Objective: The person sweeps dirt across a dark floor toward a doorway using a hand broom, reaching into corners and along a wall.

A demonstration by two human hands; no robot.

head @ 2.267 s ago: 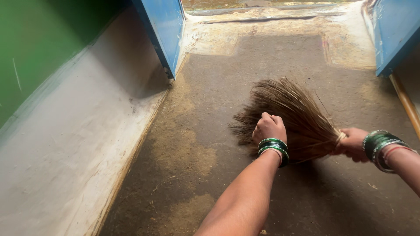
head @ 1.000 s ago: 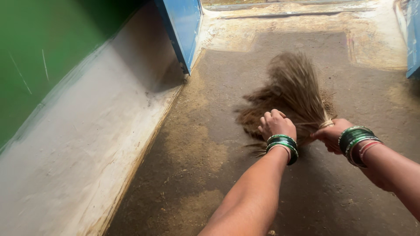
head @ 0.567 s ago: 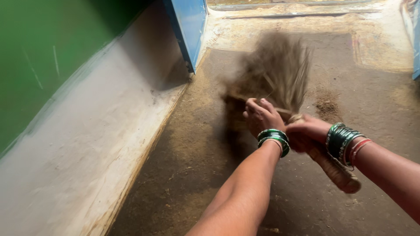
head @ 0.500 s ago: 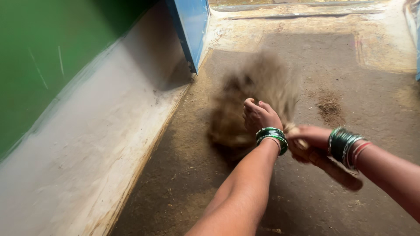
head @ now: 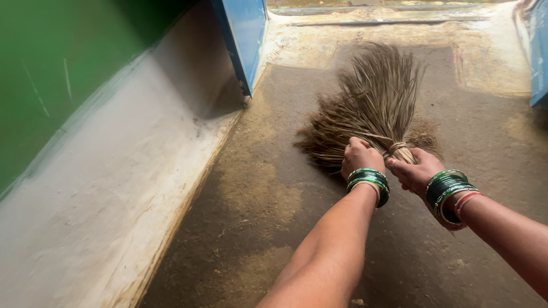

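Note:
A short brown straw broom [head: 371, 102] lies fanned out on the dusty floor [head: 262, 188], bristles pointing away from me. My right hand [head: 416, 171] grips its bound neck just below the fan. My left hand [head: 361, 157] presses down on the near bristles, fingers curled over them. Both wrists wear stacks of green bangles. A small heap of dirt [head: 425, 134] sits just right of the bristles.
A grey plastered wall base [head: 114, 188] with green paint above runs along the left. A blue door leaf [head: 242, 34] stands open at the top, another blue door edge [head: 539, 51] at the right. A pale stone threshold [head: 371, 23] crosses the far end.
The broom swung in a fast blurred stroke to the left and back, and now rests fanned out on the floor again. Both hands kept hold of it and ended closer together.

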